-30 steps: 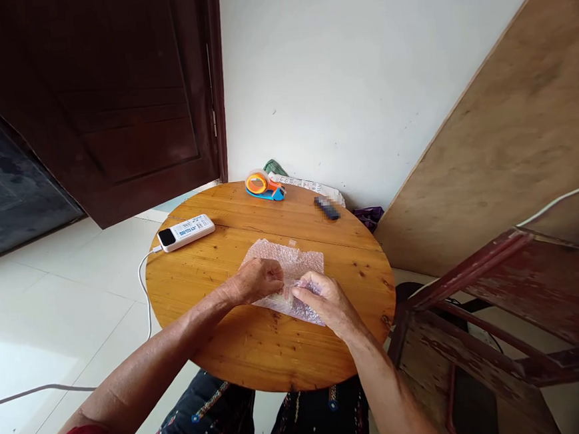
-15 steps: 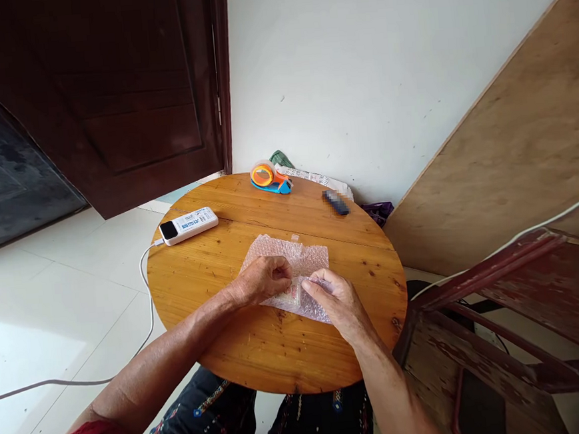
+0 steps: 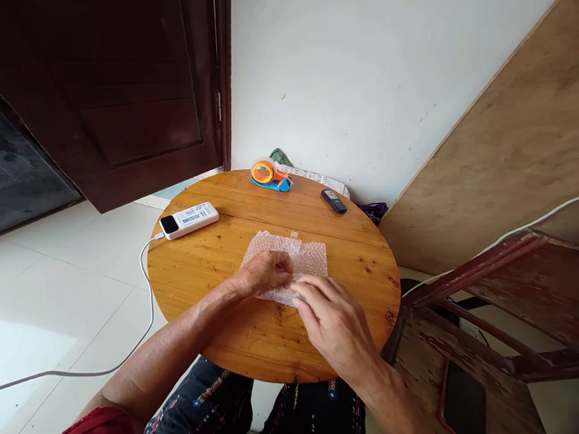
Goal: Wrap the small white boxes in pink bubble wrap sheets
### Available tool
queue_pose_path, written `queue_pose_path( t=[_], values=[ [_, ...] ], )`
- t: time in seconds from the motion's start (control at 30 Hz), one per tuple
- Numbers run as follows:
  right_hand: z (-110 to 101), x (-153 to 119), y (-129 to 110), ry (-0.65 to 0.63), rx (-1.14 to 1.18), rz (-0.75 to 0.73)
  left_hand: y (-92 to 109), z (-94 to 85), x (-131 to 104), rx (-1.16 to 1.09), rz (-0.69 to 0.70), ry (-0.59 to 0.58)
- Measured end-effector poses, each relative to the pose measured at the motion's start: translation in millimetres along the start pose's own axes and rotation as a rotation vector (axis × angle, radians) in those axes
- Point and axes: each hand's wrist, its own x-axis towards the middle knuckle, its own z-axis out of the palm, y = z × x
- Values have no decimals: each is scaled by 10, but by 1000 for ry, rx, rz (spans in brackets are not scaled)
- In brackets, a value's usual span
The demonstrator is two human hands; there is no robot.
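A sheet of pinkish clear bubble wrap (image 3: 310, 258) lies near the middle of the round wooden table (image 3: 260, 353). My left hand (image 3: 268, 271) rests over its left part with the fingers curled closed; what they pinch is too small to make out. Over the lower right part of the wrap is my right hand (image 3: 329, 311), its thumb and fingers drawn together at the folded edge of the wrap. That hand covers much of the lower right side, and whatever lies under the folded layer is mostly hidden.
An orange and blue tape dispenser (image 3: 270, 175) stands at the table's back edge. To its right is a dark remote (image 3: 334, 201). A white device (image 3: 189, 220) with a cable lies at the left. A phone (image 3: 462, 404) rests on the wooden chair (image 3: 416, 361).
My right hand has moved left and over the wrap, covering its right lower part. The wrap's right lower flap has been folded leftward. My left hand has barely moved.
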Motion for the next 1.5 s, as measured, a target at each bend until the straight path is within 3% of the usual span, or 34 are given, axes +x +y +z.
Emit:
queue_pose_path(
  t=[0.1, 0.23, 0.37, 0.47, 0.6, 0.73, 0.9, 1.07, 1.23, 1.37, 1.5],
  values=[
    [137, 63, -20, -119, -48, 33, 11, -13, 28, 28, -20, -6],
    [215, 83, 59, -159, -60, 63, 52, -184, -17, 103, -49, 12],
    [174, 111, 51, -238, -86, 35, 53, -491, -255, 256, -110, 168],
    [168, 169, 25, -301, -151, 18, -7, -638, -472, 359, -243, 248],
    [185, 274, 19, -355, -243, -15, -94, -628, -598, 291, -441, 140],
    [170, 371, 41, -402, -285, -72, -117, -537, -519, 147, -551, 46],
    [138, 451, 64, -473, -294, -108, -84, -455, -402, -82, -634, 71],
    [172, 470, 72, -484, -286, -104, 34, -329, -331, -274, -590, 180],
    [254, 424, 61, -381, -258, -22, 209, -91, -268, -327, -429, 187],
    [286, 403, 72, -316, -170, 65, 316, 1, -255, -174, -315, 131],
    [156, 367, 181, -333, 16, 89, 424, -83, -279, 38, -237, -56]
  ],
)
